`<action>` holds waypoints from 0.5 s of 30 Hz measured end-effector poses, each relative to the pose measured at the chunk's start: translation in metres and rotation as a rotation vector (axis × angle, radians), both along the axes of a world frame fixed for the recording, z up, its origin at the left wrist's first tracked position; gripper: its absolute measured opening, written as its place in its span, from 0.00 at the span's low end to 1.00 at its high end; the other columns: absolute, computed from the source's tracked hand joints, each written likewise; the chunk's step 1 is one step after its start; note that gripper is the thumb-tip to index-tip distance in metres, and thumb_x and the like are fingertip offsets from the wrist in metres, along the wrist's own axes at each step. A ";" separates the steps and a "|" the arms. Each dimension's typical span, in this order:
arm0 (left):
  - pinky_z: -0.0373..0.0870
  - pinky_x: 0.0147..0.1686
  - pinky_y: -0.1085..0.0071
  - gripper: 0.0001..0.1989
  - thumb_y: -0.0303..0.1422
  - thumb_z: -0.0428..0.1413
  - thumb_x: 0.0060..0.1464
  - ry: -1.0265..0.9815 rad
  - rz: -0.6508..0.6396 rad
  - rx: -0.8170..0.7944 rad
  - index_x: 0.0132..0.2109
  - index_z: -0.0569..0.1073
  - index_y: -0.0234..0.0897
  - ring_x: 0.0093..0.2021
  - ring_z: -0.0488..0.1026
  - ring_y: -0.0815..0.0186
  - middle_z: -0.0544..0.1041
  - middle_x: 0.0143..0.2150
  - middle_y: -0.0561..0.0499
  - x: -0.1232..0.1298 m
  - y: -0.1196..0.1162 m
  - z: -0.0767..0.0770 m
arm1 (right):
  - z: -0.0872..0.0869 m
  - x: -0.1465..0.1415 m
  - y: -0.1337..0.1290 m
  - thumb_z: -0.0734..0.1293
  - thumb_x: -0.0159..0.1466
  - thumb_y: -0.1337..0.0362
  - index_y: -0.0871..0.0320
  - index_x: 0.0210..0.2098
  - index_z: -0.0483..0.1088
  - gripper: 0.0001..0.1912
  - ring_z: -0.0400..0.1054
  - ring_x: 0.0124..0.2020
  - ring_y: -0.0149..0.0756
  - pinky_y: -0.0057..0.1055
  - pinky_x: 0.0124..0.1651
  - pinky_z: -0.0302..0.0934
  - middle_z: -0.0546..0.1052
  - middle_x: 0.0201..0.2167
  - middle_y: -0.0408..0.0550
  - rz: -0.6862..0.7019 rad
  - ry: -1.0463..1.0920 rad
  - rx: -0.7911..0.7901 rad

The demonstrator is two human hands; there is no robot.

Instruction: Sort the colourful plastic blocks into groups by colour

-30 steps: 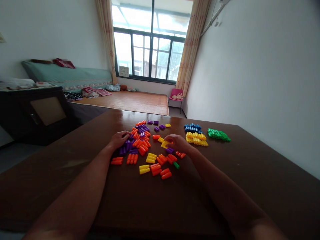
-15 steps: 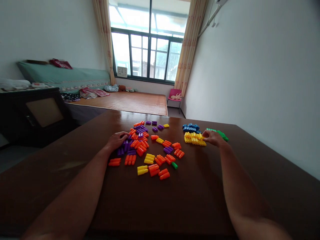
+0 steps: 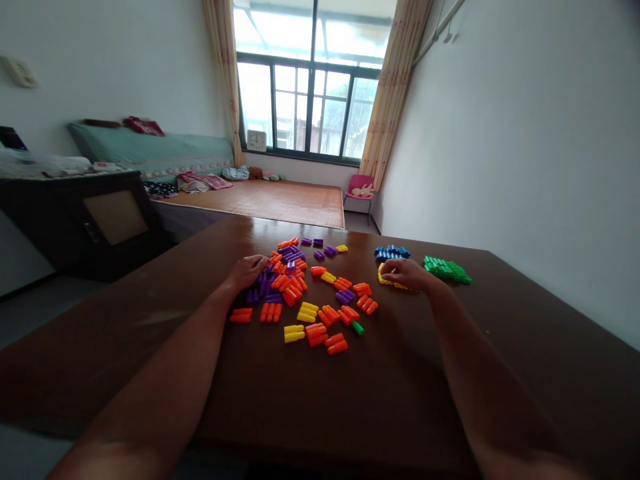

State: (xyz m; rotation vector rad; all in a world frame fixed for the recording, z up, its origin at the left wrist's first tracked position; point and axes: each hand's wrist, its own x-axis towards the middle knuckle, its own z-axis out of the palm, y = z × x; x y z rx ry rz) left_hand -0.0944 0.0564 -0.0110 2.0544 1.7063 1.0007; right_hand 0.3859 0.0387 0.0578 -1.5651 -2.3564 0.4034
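My right hand is over the group of yellow plastic building pieces on the right, fingers bent down and closed on a yellow piece, covering most of the group. At the left edge of a mixed pile, my left hand has its fingers pressed together; whatever is at their tips cannot be made out. Purple pieces lie right beside that hand, with orange pieces heaped against them. Blue pieces sit in rows behind the yellow group, and green pieces are grouped to its right.
Loose orange, purple and yellow pieces and one green piece are scattered mid-table. All lie on a dark brown table. Beyond it are a bed, a pink chair and, at left, a dark cabinet.
My right hand has moved from the right end of the yellow group to over its middle. The view has shifted, and my left hand remains beside the pile.
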 end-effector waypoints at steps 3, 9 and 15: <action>0.69 0.40 0.70 0.28 0.52 0.43 0.56 -0.021 -0.002 -0.009 0.41 0.77 0.36 0.38 0.75 0.60 0.80 0.37 0.48 -0.002 0.000 -0.003 | -0.010 -0.038 -0.007 0.68 0.57 0.57 0.52 0.38 0.76 0.12 0.71 0.33 0.35 0.29 0.38 0.64 0.79 0.34 0.44 0.140 0.012 -0.038; 0.70 0.42 0.69 0.28 0.54 0.45 0.53 -0.093 -0.017 -0.060 0.44 0.77 0.37 0.41 0.75 0.58 0.81 0.38 0.47 -0.003 -0.002 -0.001 | -0.029 -0.052 -0.008 0.69 0.55 0.53 0.51 0.39 0.76 0.14 0.71 0.32 0.34 0.28 0.36 0.64 0.79 0.33 0.43 0.190 -0.005 -0.099; 0.70 0.40 0.69 0.27 0.53 0.47 0.52 -0.098 -0.004 -0.030 0.43 0.78 0.37 0.40 0.76 0.58 0.81 0.38 0.48 -0.004 0.001 -0.005 | -0.017 -0.025 -0.009 0.69 0.55 0.52 0.56 0.26 0.74 0.13 0.69 0.27 0.34 0.28 0.29 0.58 0.76 0.24 0.46 -0.034 -0.270 -0.184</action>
